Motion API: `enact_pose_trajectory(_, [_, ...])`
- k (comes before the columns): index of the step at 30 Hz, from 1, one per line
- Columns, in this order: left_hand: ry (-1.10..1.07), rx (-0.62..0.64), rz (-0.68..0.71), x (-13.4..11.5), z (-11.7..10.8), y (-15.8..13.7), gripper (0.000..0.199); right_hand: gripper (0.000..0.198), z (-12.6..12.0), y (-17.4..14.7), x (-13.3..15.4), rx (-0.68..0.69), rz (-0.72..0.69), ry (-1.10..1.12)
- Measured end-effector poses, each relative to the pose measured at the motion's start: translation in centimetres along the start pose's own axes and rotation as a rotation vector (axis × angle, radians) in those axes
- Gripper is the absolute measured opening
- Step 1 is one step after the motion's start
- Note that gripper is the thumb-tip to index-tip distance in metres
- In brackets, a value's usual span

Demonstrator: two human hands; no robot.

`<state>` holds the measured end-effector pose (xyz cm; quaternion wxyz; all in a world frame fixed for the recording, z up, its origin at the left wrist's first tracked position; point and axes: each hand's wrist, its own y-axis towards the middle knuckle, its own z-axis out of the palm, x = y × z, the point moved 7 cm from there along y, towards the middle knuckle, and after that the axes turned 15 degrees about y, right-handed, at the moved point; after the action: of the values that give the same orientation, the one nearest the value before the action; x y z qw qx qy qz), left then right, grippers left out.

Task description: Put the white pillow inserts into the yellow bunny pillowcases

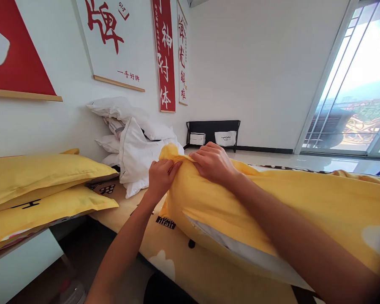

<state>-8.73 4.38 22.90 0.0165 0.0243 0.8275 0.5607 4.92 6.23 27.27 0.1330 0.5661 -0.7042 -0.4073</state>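
Observation:
A yellow pillowcase [272, 198] lies in front of me with a white pillow [237, 245] showing through a long slit in its near side. My left hand [162, 175] pinches the case's bunched far-left corner between thumb and fingers. Right beside it, my right hand [213, 162] grips the top edge of the same corner, its fingers curled over the cloth. The case rests on a tan patterned sheet [164, 253] that covers the bed. How far the pillow fills the corner is hidden by the cloth.
Yellow pillows [50, 177] are stacked at the left, above a pale tabletop [25, 261]. White pillows [139, 147] pile up against the wall. A black rack [213, 126] with white packages stands beyond the bed. A sliding glass door [348, 93] is at the right.

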Motion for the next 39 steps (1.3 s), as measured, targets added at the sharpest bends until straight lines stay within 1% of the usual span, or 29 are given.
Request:
enact_pose_trajectory(2, [-0.064,0.011,-0.079,0.7,0.1,-0.2,0.048,0.030,0.1,-0.1,-0.1,0.002,0.011,-0.014])
enact_pose_trajectory(5, [-0.157,-0.020,-0.198,1.5,-0.2,-0.7,0.049,0.026,0.2,-0.1,-0.5,0.002,0.048,0.034])
enact_pose_trajectory(7, [-0.206,-0.024,-0.227,1.6,-0.6,-1.0,0.047,0.025,0.2,-0.1,-0.7,0.002,0.075,0.065])
enact_pose_trajectory(10, [-0.280,-0.030,-0.220,1.4,-1.2,-1.2,0.039,0.025,0.2,0.0,-0.8,0.016,0.097,0.070])
enact_pose_trajectory(12, [-0.299,-0.090,-0.191,1.1,-2.0,-1.2,0.035,0.026,0.3,0.0,-0.9,0.030,0.110,0.060])
enact_pose_trajectory(14, [-0.246,-0.204,-0.135,0.6,-2.9,-1.5,0.033,0.027,0.5,0.1,-1.0,0.046,0.119,0.053])
enact_pose_trajectory(17, [-0.086,-0.377,0.014,-1.2,-4.1,-2.3,0.026,0.026,0.7,0.0,-1.2,0.057,0.115,0.054])
enact_pose_trajectory(18, [-0.064,-0.403,0.072,-1.9,-4.2,-2.6,0.025,0.026,0.7,0.0,-1.1,0.052,0.108,0.055])
enact_pose_trajectory(19, [-0.070,-0.398,0.129,-2.5,-4.2,-2.9,0.024,0.027,0.7,-0.1,-1.1,0.041,0.096,0.056])
enact_pose_trajectory(20, [-0.100,-0.364,0.181,-3.1,-3.9,-3.1,0.024,0.027,0.6,-0.1,-1.0,0.025,0.079,0.053])
enact_pose_trajectory(22, [-0.200,-0.233,0.248,-3.8,-3.0,-3.3,0.026,0.028,0.3,-0.3,-0.7,-0.014,0.029,0.041])
enact_pose_trajectory(24, [-0.334,-0.079,0.239,-3.6,-1.9,-3.2,0.027,0.028,-0.1,-0.5,-0.4,-0.070,-0.010,0.036])
enact_pose_trajectory(25, [-0.417,-0.015,0.186,-3.0,-1.5,-3.1,0.027,0.029,-0.4,-0.7,-0.3,-0.103,-0.016,0.044])
enact_pose_trajectory(26, [-0.503,0.028,0.100,-2.2,-1.1,-2.9,0.027,0.029,-0.6,-0.8,-0.3,-0.134,-0.011,0.057])
enact_pose_trajectory(28, [-0.648,0.066,-0.108,-0.4,-0.3,-2.5,0.019,0.030,-0.9,-1.0,-0.5,-0.183,0.017,0.088])
enact_pose_trajectory(29, [-0.686,0.071,-0.201,0.3,-0.1,-2.4,0.014,0.030,-1.0,-1.1,-0.5,-0.198,0.030,0.098])
enact_pose_trajectory(30, [-0.701,0.077,-0.268,0.8,0.2,-2.2,0.017,0.030,-1.1,-1.1,-0.6,-0.207,0.039,0.101])
enact_pose_trajectory(31, [-0.697,0.093,-0.303,1.0,0.4,-2.0,0.026,0.029,-1.1,-1.1,-0.6,-0.217,0.045,0.099])
enact_pose_trajectory(33, [-0.639,0.141,-0.320,0.9,0.6,-1.4,0.040,0.028,-1.1,-1.1,-0.7,-0.234,0.049,0.090])
enact_pose_trajectory(34, [-0.592,0.157,-0.320,0.8,0.6,-1.1,0.044,0.028,-1.1,-1.1,-0.7,-0.240,0.047,0.088])
enact_pose_trajectory(35, [-0.540,0.172,-0.306,0.7,0.6,-0.7,0.043,0.028,-1.1,-1.1,-0.7,-0.241,0.042,0.087])
enact_pose_trajectory(36, [-0.489,0.185,-0.278,0.5,0.5,-0.3,0.039,0.028,-1.1,-1.1,-0.6,-0.237,0.034,0.088])
enact_pose_trajectory(39, [-0.397,0.246,-0.138,-0.4,0.4,0.8,0.012,0.027,-1.0,-0.9,-0.4,-0.200,0.001,0.090])
